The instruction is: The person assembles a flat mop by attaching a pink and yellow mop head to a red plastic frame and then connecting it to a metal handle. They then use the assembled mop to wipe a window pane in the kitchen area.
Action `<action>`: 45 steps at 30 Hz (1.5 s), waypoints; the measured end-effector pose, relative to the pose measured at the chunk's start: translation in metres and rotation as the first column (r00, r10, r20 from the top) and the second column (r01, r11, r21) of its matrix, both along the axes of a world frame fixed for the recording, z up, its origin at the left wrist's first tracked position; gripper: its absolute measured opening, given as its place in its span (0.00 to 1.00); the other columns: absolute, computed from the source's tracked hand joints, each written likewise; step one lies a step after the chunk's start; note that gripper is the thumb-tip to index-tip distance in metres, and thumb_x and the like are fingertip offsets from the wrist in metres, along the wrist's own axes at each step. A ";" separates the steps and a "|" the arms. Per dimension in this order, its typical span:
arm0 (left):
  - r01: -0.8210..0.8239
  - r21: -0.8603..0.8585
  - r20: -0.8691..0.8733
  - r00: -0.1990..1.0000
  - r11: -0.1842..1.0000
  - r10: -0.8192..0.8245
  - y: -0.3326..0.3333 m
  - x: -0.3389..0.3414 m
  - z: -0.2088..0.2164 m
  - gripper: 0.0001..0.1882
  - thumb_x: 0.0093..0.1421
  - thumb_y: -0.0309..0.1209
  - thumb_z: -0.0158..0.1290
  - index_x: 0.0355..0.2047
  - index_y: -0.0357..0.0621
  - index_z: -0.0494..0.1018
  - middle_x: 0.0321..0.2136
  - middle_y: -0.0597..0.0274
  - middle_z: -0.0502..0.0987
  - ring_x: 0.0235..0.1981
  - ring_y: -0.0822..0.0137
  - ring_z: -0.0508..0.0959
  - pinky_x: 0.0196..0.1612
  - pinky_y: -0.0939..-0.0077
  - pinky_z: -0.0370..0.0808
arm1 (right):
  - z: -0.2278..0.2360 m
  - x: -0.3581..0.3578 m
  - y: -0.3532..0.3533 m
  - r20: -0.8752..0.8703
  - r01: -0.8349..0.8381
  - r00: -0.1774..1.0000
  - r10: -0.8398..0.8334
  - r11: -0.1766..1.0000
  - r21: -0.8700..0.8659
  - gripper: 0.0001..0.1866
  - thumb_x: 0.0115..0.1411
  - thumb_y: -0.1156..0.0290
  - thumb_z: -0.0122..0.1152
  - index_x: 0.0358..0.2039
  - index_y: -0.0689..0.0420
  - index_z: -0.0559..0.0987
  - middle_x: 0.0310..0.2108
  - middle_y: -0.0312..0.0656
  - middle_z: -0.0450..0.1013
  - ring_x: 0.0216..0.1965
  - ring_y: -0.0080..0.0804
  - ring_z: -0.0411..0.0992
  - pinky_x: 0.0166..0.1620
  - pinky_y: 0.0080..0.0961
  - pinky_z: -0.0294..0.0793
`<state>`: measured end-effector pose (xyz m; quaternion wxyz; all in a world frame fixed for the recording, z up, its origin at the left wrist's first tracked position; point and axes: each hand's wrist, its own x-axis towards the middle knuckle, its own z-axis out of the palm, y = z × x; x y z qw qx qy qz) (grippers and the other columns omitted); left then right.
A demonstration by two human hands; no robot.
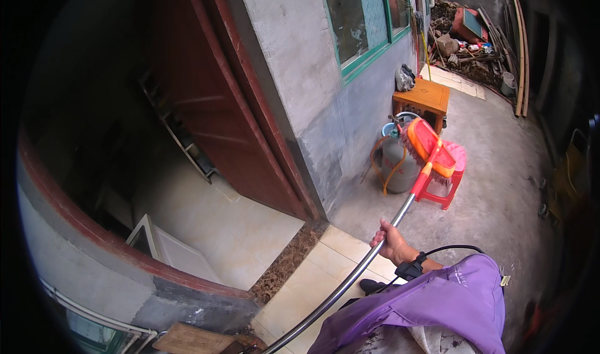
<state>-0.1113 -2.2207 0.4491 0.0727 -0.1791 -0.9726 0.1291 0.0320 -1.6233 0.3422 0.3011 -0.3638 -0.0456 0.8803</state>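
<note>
a long-handled broom [429,149] with an orange-red head was held out over the concrete yard, its metal pole [350,279] running from 6 o'clock at the lower edge up toward 2 o'clock. the pole was gripped about midway by the right hand [390,241], fingers wrapped tight around it; a black strap was worn at that wrist, below a purple sleeve [431,304]. the left hand was not seen in view. the broom head was raised in front of a grey gas cylinder [399,160] and a red plastic stool [451,176], at about 1 o'clock from the hand. a small wooden table [425,97] stood beyond them against the grey wall. a dark red door [212,97] stood open at 10 o'clock.
</note>
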 end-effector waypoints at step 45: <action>-0.178 0.978 0.206 0.904 0.107 -0.375 0.173 -0.069 -0.098 0.40 0.41 0.32 0.72 0.55 0.44 0.67 0.51 0.55 0.71 0.52 0.62 0.72 0.54 0.69 0.70 | 0.173 -0.330 -0.154 -0.092 -0.477 0.199 0.976 0.178 0.861 0.14 0.65 0.61 0.55 0.41 0.59 0.72 0.20 0.32 0.61 0.22 0.23 0.62 0.36 0.31 0.72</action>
